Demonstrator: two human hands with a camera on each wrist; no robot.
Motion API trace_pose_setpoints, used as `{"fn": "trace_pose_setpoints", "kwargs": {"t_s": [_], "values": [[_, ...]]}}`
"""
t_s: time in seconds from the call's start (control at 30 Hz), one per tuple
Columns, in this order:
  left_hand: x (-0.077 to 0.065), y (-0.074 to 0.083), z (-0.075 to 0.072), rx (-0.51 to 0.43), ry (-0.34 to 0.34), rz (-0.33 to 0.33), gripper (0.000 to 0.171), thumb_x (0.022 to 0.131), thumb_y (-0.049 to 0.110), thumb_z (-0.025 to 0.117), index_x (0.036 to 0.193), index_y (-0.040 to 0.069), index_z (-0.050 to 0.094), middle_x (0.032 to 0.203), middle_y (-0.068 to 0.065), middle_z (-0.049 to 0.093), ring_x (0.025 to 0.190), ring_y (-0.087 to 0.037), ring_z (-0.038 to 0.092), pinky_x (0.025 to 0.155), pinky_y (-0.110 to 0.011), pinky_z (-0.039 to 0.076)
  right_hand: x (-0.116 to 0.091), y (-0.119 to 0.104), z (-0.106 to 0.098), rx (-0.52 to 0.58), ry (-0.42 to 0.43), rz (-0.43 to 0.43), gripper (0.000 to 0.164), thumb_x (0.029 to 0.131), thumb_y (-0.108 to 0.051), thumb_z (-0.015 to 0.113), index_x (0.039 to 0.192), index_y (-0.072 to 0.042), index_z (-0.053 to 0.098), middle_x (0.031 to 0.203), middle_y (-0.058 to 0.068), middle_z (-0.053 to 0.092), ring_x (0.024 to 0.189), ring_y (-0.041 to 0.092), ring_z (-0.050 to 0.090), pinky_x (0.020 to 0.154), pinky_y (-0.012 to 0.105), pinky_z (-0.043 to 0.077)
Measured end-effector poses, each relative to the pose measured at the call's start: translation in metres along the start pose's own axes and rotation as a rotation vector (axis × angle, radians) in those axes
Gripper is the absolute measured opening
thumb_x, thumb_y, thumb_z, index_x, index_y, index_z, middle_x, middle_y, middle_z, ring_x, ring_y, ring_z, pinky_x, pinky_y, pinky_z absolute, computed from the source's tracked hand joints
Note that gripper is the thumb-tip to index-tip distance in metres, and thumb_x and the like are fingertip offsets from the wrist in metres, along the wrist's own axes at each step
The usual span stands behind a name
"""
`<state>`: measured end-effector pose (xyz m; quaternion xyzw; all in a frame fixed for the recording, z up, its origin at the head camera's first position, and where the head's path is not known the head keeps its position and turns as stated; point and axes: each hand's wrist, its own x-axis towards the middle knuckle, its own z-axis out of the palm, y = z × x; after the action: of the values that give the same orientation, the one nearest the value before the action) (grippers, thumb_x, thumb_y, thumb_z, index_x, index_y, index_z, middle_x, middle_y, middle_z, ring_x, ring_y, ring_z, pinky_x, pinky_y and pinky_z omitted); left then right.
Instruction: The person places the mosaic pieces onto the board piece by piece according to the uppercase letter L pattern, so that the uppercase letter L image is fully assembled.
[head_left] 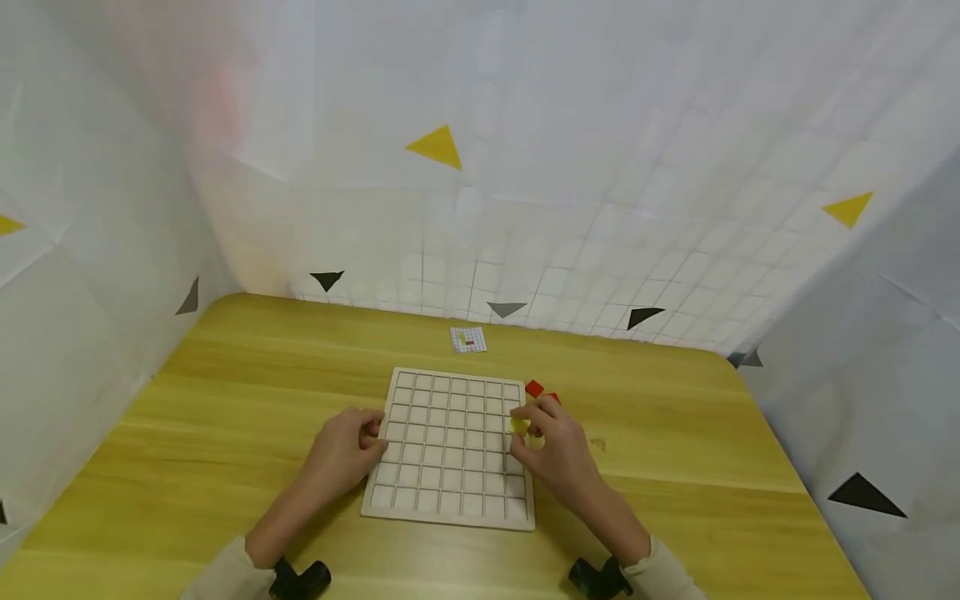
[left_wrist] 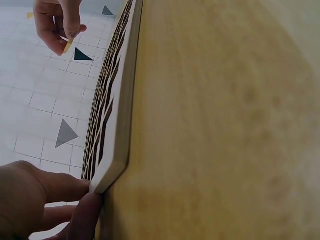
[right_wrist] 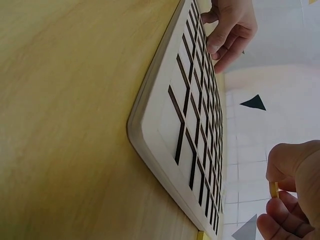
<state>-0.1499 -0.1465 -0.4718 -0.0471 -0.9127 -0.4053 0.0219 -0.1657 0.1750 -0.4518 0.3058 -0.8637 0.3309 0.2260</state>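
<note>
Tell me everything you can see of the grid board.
The grid board is pale and wood-like, roughly square, with rounded corners. A plain border frames rows of square cells divided by dark lines; visible cells look bare. It lies flat on the table, the left hand touching its left edge. The right hand's contact is unclear.

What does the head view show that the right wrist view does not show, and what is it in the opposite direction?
Only the head view: a small printed card beyond the board, and red pieces near its far right corner.
Only the right wrist view: a loose yellow piece beside the board, cut off by the frame.
Both: the board on the table, the left hand at its edge, and the right hand pinching another yellow piece.
</note>
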Motion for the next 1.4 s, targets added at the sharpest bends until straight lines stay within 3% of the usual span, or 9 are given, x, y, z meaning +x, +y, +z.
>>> {"fn": "trace_pose_setpoints", "kwargs": {"t_s": [0.6,1.4], "values": [[-0.003,-0.001,0.001,-0.032,0.022,0.016,0.039,0.084,0.004,0.074,0.122,-0.004,0.068,0.092,-0.002,0.061,0.081,-0.012,0.062,0.07,-0.031,0.053,0.008,-0.009,0.011,0.013,-0.039,0.025,0.026,0.077,0.004,0.075,0.102,-0.003,0.072,0.098,0.005,0.061,0.071,0.02,0.063,0.059,0.031,0.055],[-0.003,0.003,0.001,-0.004,0.022,0.002,0.039,0.084,0.004,0.075,0.121,-0.003,0.068,0.09,-0.002,0.059,0.079,-0.013,0.059,0.07,-0.032,0.051,0.021,-0.006,0.022,0.029,-0.075,0.046,0.026,0.078,0.002,0.076,0.104,-0.002,0.074,0.097,0.004,0.061,0.071,0.021,0.059,0.058,0.025,0.05]]}}
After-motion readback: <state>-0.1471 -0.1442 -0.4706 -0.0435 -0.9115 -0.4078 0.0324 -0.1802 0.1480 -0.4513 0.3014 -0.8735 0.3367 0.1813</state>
